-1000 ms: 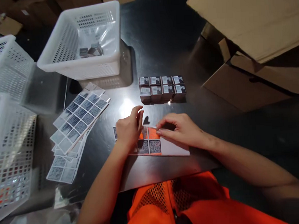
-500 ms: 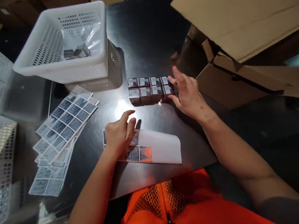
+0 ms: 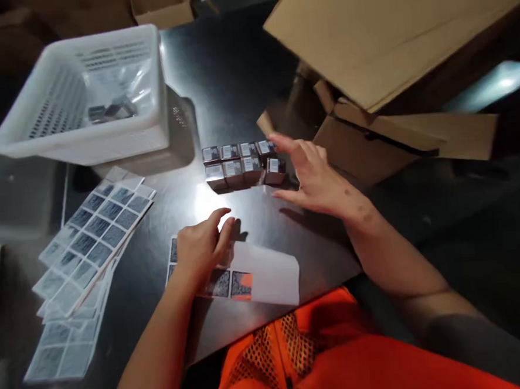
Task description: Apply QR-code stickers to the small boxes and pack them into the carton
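Left hand (image 3: 201,248) low centre of frame, palm down, fingers spread flat on a label sheet (image 3: 265,276); grip released, pressing rather than pinching, nothing grasped. Sheet lying on the dark surface (image 3: 235,73) near its front edge, mostly bare white backing to the right, two grey code labels and an orange patch showing just beside the wrist. Right hand (image 3: 316,179) right of centre, open, fingers extended toward the upper left, grip released; fingertips (image 3: 278,140) at the right end of a block of small boxes (image 3: 240,163), contact uncertain through motion blur. Boxes in two rows of four, tight together, white printed labels on top, centre of frame, well apart from the sheet. Fanned stack of label sheets (image 3: 90,234) at left of frame, grids of grey codes, more sheets beneath trailing to lower left. White perforated basket (image 3: 150,131) upper left, holding a clear plastic bag and a few small dark items, too blurred to identify. Cardboard cartons (image 3: 365,41) upper right, a large flap tilted over a lower box, near the right hand. Another small carton (image 3: 160,4) at top edge. Orange mesh vest (image 3: 296,356) along bottom of frame.
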`<act>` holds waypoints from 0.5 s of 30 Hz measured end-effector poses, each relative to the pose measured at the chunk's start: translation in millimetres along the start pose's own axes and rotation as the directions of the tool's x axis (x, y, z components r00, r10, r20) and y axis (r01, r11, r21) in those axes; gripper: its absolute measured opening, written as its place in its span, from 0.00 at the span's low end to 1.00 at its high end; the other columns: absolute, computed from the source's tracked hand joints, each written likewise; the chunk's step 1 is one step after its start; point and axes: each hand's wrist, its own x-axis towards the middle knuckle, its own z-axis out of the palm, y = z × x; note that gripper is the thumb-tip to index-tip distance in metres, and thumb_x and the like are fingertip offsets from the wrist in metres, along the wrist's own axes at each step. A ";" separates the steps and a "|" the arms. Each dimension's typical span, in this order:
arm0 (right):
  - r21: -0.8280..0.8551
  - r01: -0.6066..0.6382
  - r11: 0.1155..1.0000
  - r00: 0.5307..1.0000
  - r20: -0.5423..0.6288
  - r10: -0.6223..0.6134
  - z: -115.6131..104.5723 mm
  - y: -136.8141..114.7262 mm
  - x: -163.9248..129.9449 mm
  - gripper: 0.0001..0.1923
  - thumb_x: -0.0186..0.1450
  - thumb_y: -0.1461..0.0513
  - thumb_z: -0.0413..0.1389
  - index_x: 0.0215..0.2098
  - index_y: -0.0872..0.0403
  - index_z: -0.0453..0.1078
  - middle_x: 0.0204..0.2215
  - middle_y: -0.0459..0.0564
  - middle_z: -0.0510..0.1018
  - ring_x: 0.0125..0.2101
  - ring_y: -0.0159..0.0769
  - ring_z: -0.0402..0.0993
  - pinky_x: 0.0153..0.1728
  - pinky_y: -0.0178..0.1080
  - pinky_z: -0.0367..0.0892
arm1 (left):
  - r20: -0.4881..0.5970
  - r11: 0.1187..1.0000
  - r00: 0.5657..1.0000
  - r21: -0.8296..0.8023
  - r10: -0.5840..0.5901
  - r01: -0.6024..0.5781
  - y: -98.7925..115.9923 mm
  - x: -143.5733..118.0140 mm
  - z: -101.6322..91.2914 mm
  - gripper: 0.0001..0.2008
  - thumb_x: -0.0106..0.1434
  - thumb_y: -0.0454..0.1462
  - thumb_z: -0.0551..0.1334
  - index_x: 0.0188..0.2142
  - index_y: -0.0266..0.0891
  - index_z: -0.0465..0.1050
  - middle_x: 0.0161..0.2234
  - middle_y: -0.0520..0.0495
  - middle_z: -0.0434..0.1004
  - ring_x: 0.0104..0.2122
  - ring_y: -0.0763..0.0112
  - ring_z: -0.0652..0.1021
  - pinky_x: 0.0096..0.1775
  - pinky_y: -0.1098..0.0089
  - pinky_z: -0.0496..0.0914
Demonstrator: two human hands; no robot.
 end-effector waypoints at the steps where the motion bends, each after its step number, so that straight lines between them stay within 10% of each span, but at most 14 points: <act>1: 0.069 0.033 0.997 0.999 0.020 -0.035 -12.3 -2.6 -11.2 0.34 0.62 0.54 0.69 0.63 0.48 0.64 0.55 0.57 0.73 0.56 0.53 0.70 0.59 0.57 0.62 | 0.010 1.000 1.000 -0.005 0.016 -0.016 -2.5 -0.6 1.2 0.20 0.72 0.46 0.54 0.54 0.42 0.78 0.24 0.49 0.81 0.27 0.65 0.80 0.32 0.70 0.60; 6: 0.547 -0.127 0.827 0.937 0.340 -0.081 -90.2 18.8 -116.1 0.16 0.65 0.48 0.66 0.30 0.51 0.77 0.39 0.54 0.78 0.44 0.41 0.79 0.47 0.43 0.74 | -0.023 0.997 0.999 0.056 0.048 -0.046 -17.9 -2.4 6.5 0.20 0.71 0.48 0.54 0.54 0.45 0.78 0.26 0.50 0.82 0.26 0.65 0.80 0.30 0.70 0.59; 8: 0.404 -0.400 0.823 0.897 0.357 0.261 -122.0 44.0 -160.9 0.24 0.60 0.42 0.67 0.22 0.51 0.76 0.29 0.54 0.79 0.35 0.41 0.80 0.40 0.43 0.75 | -0.014 0.995 0.999 0.093 0.044 -0.043 -19.2 -4.6 7.8 0.21 0.72 0.49 0.53 0.56 0.47 0.76 0.27 0.50 0.83 0.26 0.64 0.80 0.30 0.69 0.59; 9: 0.245 -0.583 0.775 0.813 0.185 0.553 -136.1 59.7 -177.6 0.27 0.53 0.38 0.68 0.20 0.51 0.75 0.27 0.54 0.79 0.31 0.41 0.79 0.36 0.43 0.74 | 0.006 0.994 0.999 0.103 0.046 -0.046 -18.2 -5.9 8.2 0.21 0.73 0.49 0.53 0.57 0.47 0.76 0.28 0.49 0.83 0.26 0.63 0.80 0.30 0.68 0.59; 11: 0.105 -0.739 0.666 0.644 -0.180 0.743 -158.6 95.0 -194.7 0.28 0.58 0.36 0.63 0.28 0.52 0.76 0.28 0.57 0.79 0.28 0.41 0.76 0.31 0.44 0.71 | 0.054 0.992 0.997 0.107 0.055 -0.060 -13.6 -8.1 8.9 0.21 0.73 0.49 0.52 0.58 0.47 0.74 0.30 0.48 0.85 0.27 0.62 0.80 0.31 0.68 0.59; 15: -0.064 -0.875 0.480 0.395 -0.666 0.633 -176.8 155.5 -176.9 0.26 0.72 0.43 0.49 0.51 0.56 0.72 0.35 0.59 0.79 0.30 0.37 0.71 0.34 0.44 0.67 | 0.132 0.996 0.991 0.083 0.032 -0.044 -1.4 -7.5 9.9 0.20 0.74 0.47 0.52 0.59 0.48 0.73 0.30 0.49 0.85 0.30 0.60 0.83 0.33 0.68 0.62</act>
